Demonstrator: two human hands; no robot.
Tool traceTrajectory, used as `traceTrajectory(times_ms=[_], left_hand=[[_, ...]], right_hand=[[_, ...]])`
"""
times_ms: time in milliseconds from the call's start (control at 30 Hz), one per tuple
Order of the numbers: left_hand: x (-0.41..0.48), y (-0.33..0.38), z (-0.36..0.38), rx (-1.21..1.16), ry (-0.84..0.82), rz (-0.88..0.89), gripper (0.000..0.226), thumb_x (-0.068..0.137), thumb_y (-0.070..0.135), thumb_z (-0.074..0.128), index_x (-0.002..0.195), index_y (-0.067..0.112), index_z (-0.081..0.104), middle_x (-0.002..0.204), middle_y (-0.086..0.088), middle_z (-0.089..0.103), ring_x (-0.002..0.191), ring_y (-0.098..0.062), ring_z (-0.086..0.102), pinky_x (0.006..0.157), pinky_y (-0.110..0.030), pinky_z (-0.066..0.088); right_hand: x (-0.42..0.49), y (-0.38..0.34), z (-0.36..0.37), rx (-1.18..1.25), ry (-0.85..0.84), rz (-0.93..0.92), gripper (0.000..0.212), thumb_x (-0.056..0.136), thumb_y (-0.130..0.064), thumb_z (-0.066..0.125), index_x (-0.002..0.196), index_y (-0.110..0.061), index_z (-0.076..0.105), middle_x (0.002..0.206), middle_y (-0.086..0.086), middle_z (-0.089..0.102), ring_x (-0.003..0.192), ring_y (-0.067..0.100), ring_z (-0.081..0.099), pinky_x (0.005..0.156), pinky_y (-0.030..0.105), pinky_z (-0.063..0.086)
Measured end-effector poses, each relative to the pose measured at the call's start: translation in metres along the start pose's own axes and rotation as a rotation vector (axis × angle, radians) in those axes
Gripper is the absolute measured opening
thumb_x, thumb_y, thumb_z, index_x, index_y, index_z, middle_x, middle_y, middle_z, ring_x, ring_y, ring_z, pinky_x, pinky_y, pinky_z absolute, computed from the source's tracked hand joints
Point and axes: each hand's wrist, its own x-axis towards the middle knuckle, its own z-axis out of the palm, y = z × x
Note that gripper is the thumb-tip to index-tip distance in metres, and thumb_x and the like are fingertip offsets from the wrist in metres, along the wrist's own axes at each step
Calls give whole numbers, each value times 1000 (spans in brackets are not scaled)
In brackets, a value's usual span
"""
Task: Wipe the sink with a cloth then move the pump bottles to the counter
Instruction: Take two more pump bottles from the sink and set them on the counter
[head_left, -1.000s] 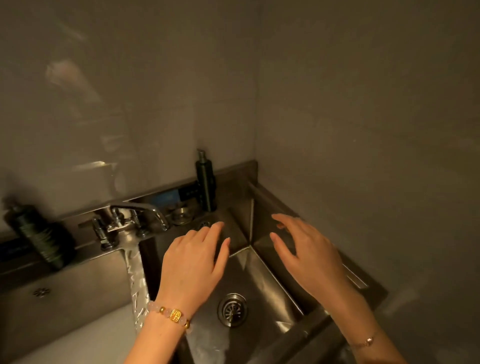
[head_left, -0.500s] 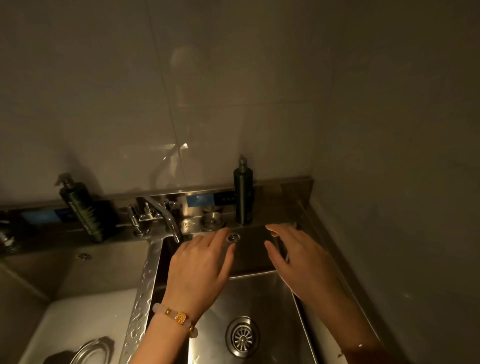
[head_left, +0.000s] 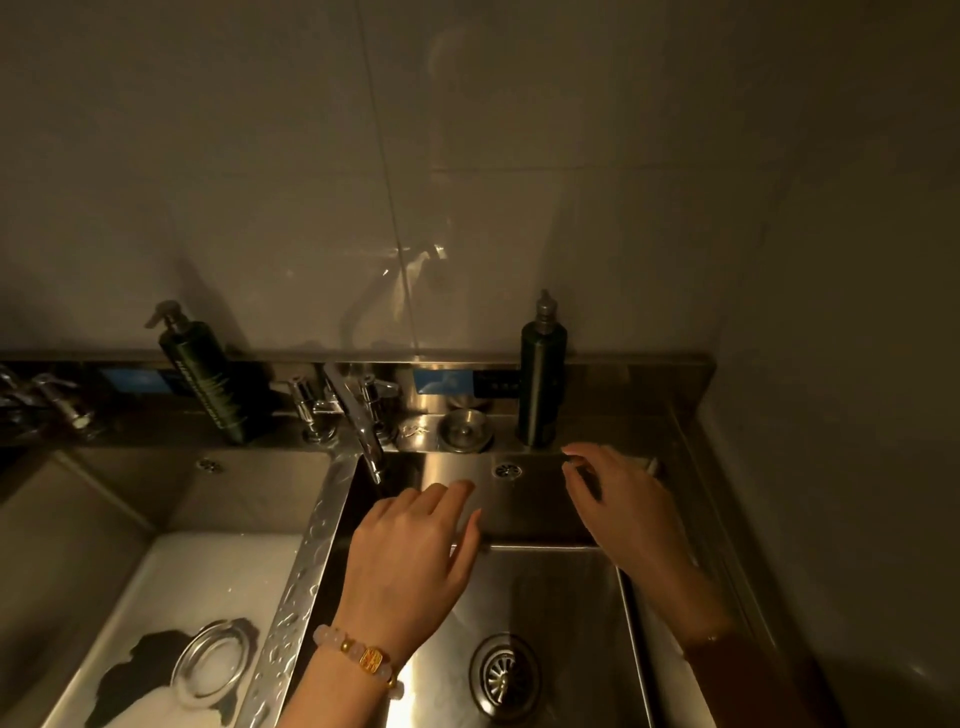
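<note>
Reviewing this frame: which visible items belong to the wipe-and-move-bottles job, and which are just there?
Job items:
right sink basin
left pump bottle
right pump bottle
pale cloth-like thing beyond the right hand, hard to make out
left hand, empty

Just there:
faucet
round metal cap
foamy left basin
bracelet

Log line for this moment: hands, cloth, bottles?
left hand: open, over right basin | right hand: reaching pale cloth at rim | pump bottles: on back ledge, untouched
</note>
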Motion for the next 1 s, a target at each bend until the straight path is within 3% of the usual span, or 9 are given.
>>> traceTrajectory(times_ms=[100, 200, 333, 600, 1000], left_hand=[[4, -7, 9, -3, -25, -15, 33, 85, 38, 37, 96, 22, 63, 69, 9, 64, 58, -12, 59, 51, -28, 48], [6, -13, 16, -2, -45, -25, 32, 85, 39, 38, 96, 24, 63, 70, 11, 64, 59, -10, 60, 52, -27, 49], [6, -21, 23, -19, -68, -48, 31, 85, 39, 38, 96, 25, 63, 71, 12, 64, 60, -9, 60, 53, -25, 49], [-1, -35, 30, -4, -98, -44, 30, 82, 39, 41, 94, 26, 66, 70, 13, 63, 59, -8, 58, 56, -20, 45], [-6, -44, 25, -19, -139, -94, 30, 84, 39, 41, 97, 25, 65, 74, 12, 65, 61, -9, 60, 55, -24, 51]], right_hand=[[34, 23, 29, 231, 40, 172, 38, 87, -27, 58, 124, -21, 51, 120, 4, 60, 109, 21, 56, 88, 38, 49], [65, 37, 55, 433, 44, 314, 68, 78, -32, 70, 136, -24, 35, 139, 6, 44, 124, 24, 45, 98, 42, 44], [102, 38, 74, 671, 80, 354, 84, 73, -23, 75, 141, -19, 26, 148, 7, 32, 132, 25, 36, 99, 34, 37], [137, 29, 99, 787, 143, 342, 78, 70, -14, 77, 134, -15, 34, 135, 8, 46, 121, 20, 46, 97, 31, 37], [143, 31, 97, 760, 174, 351, 68, 69, -14, 78, 128, -15, 44, 129, 9, 53, 119, 25, 50, 103, 43, 40]])
